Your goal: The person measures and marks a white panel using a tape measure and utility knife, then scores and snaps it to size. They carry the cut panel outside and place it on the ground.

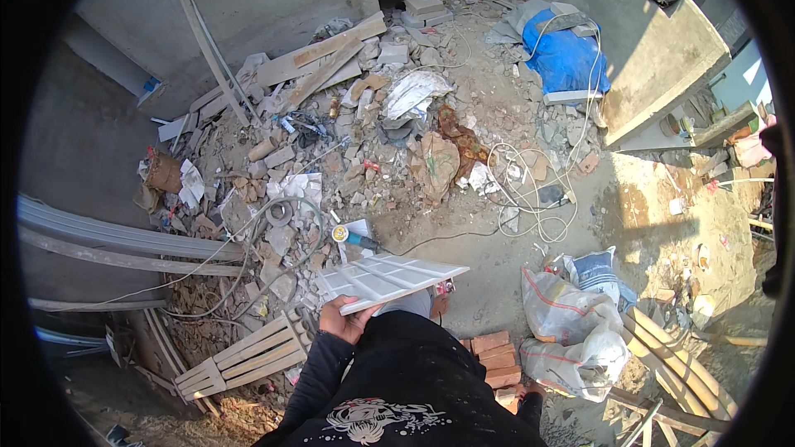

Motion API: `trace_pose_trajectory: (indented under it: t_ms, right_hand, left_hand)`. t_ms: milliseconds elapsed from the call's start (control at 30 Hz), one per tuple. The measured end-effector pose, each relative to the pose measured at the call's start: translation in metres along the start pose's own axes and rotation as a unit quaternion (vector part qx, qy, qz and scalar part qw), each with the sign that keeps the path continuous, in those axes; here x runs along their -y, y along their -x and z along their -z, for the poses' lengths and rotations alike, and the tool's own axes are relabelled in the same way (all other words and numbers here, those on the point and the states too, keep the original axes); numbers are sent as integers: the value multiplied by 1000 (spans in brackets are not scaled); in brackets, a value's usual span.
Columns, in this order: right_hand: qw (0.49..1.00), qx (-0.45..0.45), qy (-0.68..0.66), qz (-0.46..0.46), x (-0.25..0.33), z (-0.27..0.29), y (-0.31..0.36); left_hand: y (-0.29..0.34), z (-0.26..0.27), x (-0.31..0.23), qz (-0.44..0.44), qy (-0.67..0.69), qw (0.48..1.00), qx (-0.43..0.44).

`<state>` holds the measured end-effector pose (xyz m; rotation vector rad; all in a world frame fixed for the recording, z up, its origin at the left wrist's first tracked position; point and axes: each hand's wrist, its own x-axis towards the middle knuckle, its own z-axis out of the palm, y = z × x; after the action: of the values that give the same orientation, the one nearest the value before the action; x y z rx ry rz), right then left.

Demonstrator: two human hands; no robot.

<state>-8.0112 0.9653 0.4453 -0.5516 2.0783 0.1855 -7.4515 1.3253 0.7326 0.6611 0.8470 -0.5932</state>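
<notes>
My left hand (pixel 344 322) grips the near edge of a white tile (pixel 389 275) with a grid pattern on its face. The tile is tilted in front of my body. Low on the right, my right hand (pixel 527 391) hangs empty beside a stack of reddish bricks (pixel 495 351), its fingers slightly apart; whether it touches them is unclear. Just beyond the tile lies a teal angle grinder (pixel 358 237) with a yellowish disc, its cord running right across the ground. My foot (pixel 439 305) shows partly past the tile's right end.
Broken masonry (pixel 331 157) and wooden planks (pixel 323 58) cover the ground ahead. White sacks (pixel 571 323) and bamboo poles (pixel 679 364) lie right. A coiled pale cable (pixel 534 199) and blue tarp bundle (pixel 563 54) are farther off. Slatted wood (pixel 248 356) lies left.
</notes>
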Motion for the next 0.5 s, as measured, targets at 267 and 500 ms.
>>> trace_pose_trajectory:
  t_ms: [267,500]
  right_hand:
    - [936,132,33,325,317,-136,44]
    - [885,70,213,407,502,-182,96]
  left_hand:
    - [-79,-127,54,17,-5,1000,-10]
    - [-169,-261,76,36,21,998,-50]
